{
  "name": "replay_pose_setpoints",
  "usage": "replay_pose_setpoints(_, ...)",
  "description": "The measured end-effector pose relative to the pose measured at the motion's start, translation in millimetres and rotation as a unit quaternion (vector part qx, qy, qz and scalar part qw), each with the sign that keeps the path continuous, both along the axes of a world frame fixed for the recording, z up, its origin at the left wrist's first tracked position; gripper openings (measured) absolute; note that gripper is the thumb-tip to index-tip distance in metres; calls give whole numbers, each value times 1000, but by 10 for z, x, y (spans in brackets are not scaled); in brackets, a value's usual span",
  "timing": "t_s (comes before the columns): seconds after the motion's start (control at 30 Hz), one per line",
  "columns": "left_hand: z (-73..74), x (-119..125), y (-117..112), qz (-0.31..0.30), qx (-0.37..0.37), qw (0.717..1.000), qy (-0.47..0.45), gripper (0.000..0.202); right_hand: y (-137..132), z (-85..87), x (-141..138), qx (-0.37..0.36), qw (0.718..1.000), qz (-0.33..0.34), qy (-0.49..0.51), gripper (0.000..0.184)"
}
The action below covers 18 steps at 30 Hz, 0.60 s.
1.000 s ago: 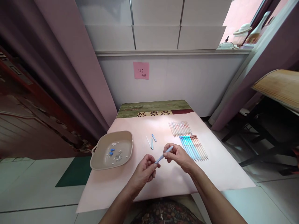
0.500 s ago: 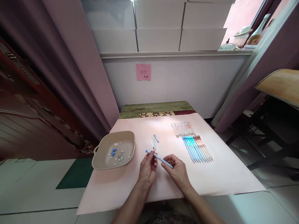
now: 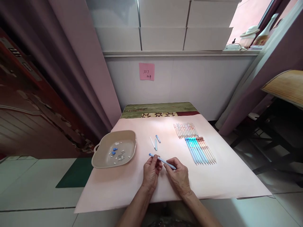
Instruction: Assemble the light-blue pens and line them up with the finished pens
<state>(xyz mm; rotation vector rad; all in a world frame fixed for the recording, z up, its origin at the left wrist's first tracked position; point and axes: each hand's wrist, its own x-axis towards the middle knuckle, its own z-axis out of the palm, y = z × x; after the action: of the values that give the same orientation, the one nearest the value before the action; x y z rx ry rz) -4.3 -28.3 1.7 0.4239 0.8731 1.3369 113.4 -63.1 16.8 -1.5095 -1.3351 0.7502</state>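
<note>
A light blue pen [image 3: 163, 160] with a darker blue end is held slantwise between my two hands above the table. My left hand [image 3: 151, 170] pinches it near the darker blue end. The fingers of my right hand [image 3: 178, 173] close round its other end. Just beyond the hands lie a thin white pen refill [image 3: 152, 142], a pale blue pen barrel [image 3: 156, 144] and a short blue pen piece [image 3: 158, 138]. To the right are rows of blue pens [image 3: 195, 151], brown-topped pens [image 3: 206, 149] and clear pens with pinkish tones [image 3: 186, 130].
A beige basin [image 3: 101, 159] at the left holds small blue, white and clear pieces. Pale pink paper [image 3: 132, 186] covers most of the table, leaving its green patterned back edge [image 3: 156, 108] bare. A pink note [image 3: 146, 72] is stuck on the wall.
Both hands still hold the pen. My left-hand fingers have shifted slightly on it, with the thumb now lying over the pen. The view has moved a little.
</note>
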Motion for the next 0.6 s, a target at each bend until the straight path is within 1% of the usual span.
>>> replay_pose_setpoints(0.13, 10, -4, -11, -10, 0, 1000, -6, 30, 1, -2, 5, 11, 1000, -8, -22, 22)
replay_pose_setpoints(0.27, 21, 2, -10, -17, -7, 1000, 7, 32, -1, -20, 7, 16, 999, -13, -49, 23)
replay_pose_setpoints(0.47, -6, 20, -6, -19, -10, 1000, 21, 31, 3, -65, -19, 17, 998, -28, -58, 25)
replay_pose_setpoints(0.6, -18, 6, -10, -25, 4, 999, 20, 30, 6, -27, 0, 1, 995, -11, -101, 27)
